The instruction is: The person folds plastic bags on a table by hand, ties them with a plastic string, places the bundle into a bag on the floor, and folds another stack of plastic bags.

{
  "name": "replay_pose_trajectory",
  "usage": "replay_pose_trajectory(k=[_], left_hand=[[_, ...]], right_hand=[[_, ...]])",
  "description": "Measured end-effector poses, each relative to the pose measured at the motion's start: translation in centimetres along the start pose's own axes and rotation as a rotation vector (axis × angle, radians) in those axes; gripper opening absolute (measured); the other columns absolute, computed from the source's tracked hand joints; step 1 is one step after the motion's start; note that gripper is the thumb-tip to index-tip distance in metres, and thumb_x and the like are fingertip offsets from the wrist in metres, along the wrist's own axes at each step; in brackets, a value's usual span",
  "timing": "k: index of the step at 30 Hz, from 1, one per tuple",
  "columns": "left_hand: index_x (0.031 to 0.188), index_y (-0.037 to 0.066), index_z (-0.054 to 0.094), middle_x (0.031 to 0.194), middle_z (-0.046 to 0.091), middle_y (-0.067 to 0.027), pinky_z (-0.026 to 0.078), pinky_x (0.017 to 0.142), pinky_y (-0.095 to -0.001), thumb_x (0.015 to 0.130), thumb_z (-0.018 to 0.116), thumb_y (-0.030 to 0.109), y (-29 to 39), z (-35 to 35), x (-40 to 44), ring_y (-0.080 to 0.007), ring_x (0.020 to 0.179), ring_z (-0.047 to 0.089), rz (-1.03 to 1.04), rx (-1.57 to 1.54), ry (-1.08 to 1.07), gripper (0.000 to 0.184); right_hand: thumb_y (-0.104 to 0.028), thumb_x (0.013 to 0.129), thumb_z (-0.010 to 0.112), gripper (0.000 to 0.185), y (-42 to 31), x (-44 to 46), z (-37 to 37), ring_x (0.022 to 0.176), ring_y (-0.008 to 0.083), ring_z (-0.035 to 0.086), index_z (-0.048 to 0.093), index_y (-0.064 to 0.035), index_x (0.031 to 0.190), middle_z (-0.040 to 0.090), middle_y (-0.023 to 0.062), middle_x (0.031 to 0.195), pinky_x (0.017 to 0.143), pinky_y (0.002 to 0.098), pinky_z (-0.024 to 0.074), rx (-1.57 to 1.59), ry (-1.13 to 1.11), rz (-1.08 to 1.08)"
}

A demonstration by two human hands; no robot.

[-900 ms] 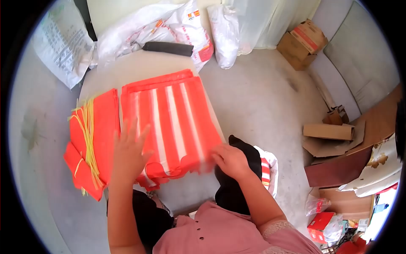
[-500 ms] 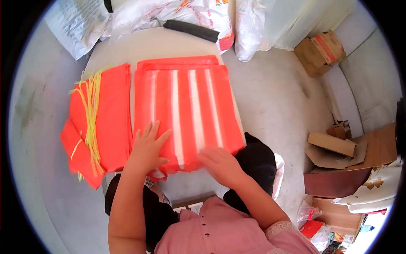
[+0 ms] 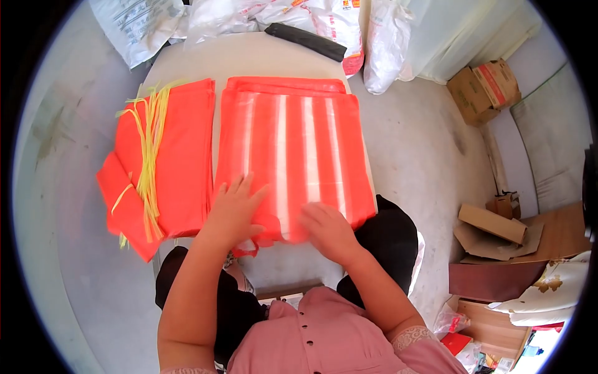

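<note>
A stack of red-and-white striped bags or sheets [image 3: 293, 149] lies on the pale table [image 3: 243, 56]. Fingers spread, my left hand [image 3: 235, 210] rests on the stack's near left part. My right hand [image 3: 325, 229] lies over its near edge, slightly blurred, with its fingers extended and nothing visibly gripped. Left of the stack is a pile of plain red pieces [image 3: 184, 149] with yellow ties [image 3: 151, 162] across it. A folded red piece [image 3: 121, 193] sits at that pile's near left corner.
A black roll [image 3: 305, 41] lies at the table's far edge, beside white plastic sacks [image 3: 389, 47]. Cardboard boxes [image 3: 473, 96] stand on the floor at the back right. An open carton [image 3: 495, 227] rests on a brown cabinet [image 3: 498, 280] at the right.
My right hand has moved left from the stack's right corner onto its near edge. My left hand has settled on the stack. The camera view has shifted, so the table sits higher and further right.
</note>
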State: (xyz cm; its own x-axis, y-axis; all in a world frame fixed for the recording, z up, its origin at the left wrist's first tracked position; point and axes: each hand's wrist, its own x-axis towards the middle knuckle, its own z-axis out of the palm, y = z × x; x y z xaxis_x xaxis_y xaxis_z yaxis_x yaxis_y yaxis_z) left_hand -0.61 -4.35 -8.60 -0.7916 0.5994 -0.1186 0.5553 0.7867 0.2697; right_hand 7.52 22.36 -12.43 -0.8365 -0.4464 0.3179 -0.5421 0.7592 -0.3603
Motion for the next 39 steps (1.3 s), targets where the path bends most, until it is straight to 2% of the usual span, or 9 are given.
replay_pose_trajectory(k=[4, 13, 17, 19, 22, 24, 27, 31, 39], left_hand=[[0.155, 0.018, 0.05, 0.165, 0.037, -0.0213, 0.032, 0.123, -0.0537, 0.075, 0.089, 0.028, 1.4, 0.6, 0.1, -0.0393, 0.153, 0.034, 0.141, -0.128, -0.01, 0.09], [0.119, 0.013, 0.078, 0.149, 0.058, -0.0108, 0.038, 0.115, -0.0555, 0.098, 0.067, 0.016, 2.3, 2.2, 1.9, -0.0379, 0.146, 0.044, 0.238, -0.213, 0.06, 0.024], [0.132, 0.013, 0.071, 0.148, 0.058, -0.0123, 0.037, 0.119, -0.05, 0.101, 0.064, 0.021, 1.4, 1.2, 1.8, -0.0372, 0.146, 0.044, 0.205, -0.3, 0.091, 0.032], [0.139, 0.012, 0.067, 0.148, 0.058, -0.0151, 0.036, 0.12, -0.0467, 0.104, 0.061, 0.023, 0.3, 0.4, 1.1, -0.0364, 0.146, 0.044, 0.093, -0.412, 0.201, 0.037], [0.146, 0.007, 0.059, 0.15, 0.055, -0.0188, 0.039, 0.118, -0.047, 0.106, 0.056, 0.029, -3.2, 0.9, 1.2, -0.0361, 0.143, 0.048, -0.119, -0.598, 0.453, 0.045], [0.147, 0.005, 0.058, 0.149, 0.056, -0.0176, 0.041, 0.116, -0.0437, 0.108, 0.053, 0.035, -5.1, 0.5, 1.0, -0.0313, 0.14, 0.051, -0.313, -0.804, 0.507, 0.049], [0.152, 0.004, 0.051, 0.151, 0.052, -0.0173, 0.041, 0.116, -0.042, 0.111, 0.043, 0.045, -5.4, -0.8, -0.1, -0.0286, 0.139, 0.051, -0.482, -1.124, 0.446, 0.059], [0.156, 0.001, 0.043, 0.15, 0.05, -0.02, 0.041, 0.116, -0.0398, 0.112, 0.042, 0.047, -5.2, -0.8, -0.8, -0.0284, 0.137, 0.051, -0.52, -1.462, 0.361, 0.063], [0.158, 0.0, 0.038, 0.149, 0.051, -0.0177, 0.041, 0.116, -0.0385, 0.112, 0.045, 0.043, -3.7, -0.3, 0.0, -0.0268, 0.137, 0.051, -0.499, -1.537, 0.328, 0.064]], right_hand=[[0.001, 0.081, 0.069, 0.036, -0.1, 0.0, 0.1, 0.118, 0.0356, 0.063, 0.07, -0.0027, 0.117, 0.068, 0.0159, 0.128, 0.093, 0.0451, 0.0548, 0.092, 0.05, 0.081], [0.0, 0.082, 0.07, 0.032, -1.0, 2.0, -0.5, 0.109, 0.039, 0.066, 0.071, -0.0014, 0.115, 0.072, 0.0173, 0.119, 0.093, 0.0444, 0.0549, 0.272, 0.052, 0.306], [-0.006, 0.088, 0.07, 0.031, -0.5, 2.4, 0.2, 0.11, 0.0374, 0.067, 0.07, -0.0026, 0.119, 0.072, 0.0175, 0.118, 0.093, 0.0427, 0.0549, 0.322, 0.012, 0.335], [-0.01, 0.093, 0.069, 0.027, -1.1, 2.8, 0.3, 0.108, 0.0346, 0.069, 0.071, -0.0028, 0.119, 0.073, 0.0171, 0.115, 0.092, 0.0406, 0.0552, 0.51, 0.021, 0.592], [-0.019, 0.102, 0.065, 0.023, -1.1, 3.0, 0.5, 0.078, 0.0173, 0.065, 0.073, -0.0053, 0.119, 0.072, 0.0078, 0.099, 0.056, 0.033, 0.0469, 0.678, 0.065, 0.819], [-0.021, 0.104, 0.065, 0.025, -0.9, 3.2, 0.4, 0.075, 0.0125, 0.065, 0.073, -0.0044, 0.121, 0.073, 0.0066, 0.097, 0.054, 0.031, 0.0471, 0.767, 0.104, 0.898], [-0.02, 0.103, 0.067, 0.031, -0.7, 3.2, 0.4, 0.096, 0.0175, 0.069, 0.071, 0.0002, 0.126, 0.075, 0.0123, 0.107, 0.086, 0.0334, 0.0557, 0.879, 0.164, 0.938], [-0.02, 0.103, 0.068, 0.033, 0.0, 2.9, 1.8, 0.093, 0.015, 0.068, 0.07, 0.0014, 0.128, 0.075, 0.0096, 0.105, 0.084, 0.0316, 0.0556, 0.983, 0.255, 0.9], [-0.017, 0.105, 0.067, 0.022, -0.3, 2.8, 1.6, 0.096, 0.0087, 0.065, 0.073, -0.0012, 0.118, 0.072, -0.0005, 0.105, 0.086, 0.0269, 0.0536, 1.044, 0.289, 0.952]])
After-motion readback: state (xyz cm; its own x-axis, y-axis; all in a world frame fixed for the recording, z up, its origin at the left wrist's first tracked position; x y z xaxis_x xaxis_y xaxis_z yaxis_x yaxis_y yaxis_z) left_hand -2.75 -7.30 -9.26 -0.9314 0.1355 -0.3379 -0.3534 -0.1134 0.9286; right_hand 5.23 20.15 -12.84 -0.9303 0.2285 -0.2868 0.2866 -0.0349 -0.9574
